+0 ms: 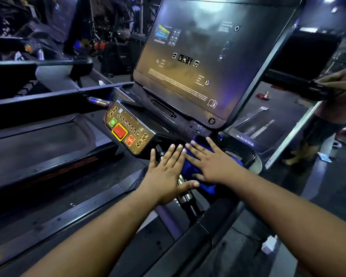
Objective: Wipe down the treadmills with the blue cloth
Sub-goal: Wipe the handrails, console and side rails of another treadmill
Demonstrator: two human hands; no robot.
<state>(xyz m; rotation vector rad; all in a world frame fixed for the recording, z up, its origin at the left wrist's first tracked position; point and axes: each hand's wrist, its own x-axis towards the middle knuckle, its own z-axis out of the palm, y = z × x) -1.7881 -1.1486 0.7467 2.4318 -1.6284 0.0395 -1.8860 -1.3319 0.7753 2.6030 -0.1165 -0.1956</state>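
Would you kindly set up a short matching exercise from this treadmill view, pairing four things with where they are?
Things:
1. blue cloth
2. left hand
3. red button
4. console screen

Places:
A. on the control panel, framed in yellow
B. tilted up above both hands
C. under the flat right hand
D. flat on the handlebar, left of the cloth

Pairs: 1-C, 2-D, 3-A, 4-B

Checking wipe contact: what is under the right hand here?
The blue cloth lies under the right hand, whose straight fingers press it flat onto the treadmill console ledge. The surface beneath the cloth is covered and cannot be seen.
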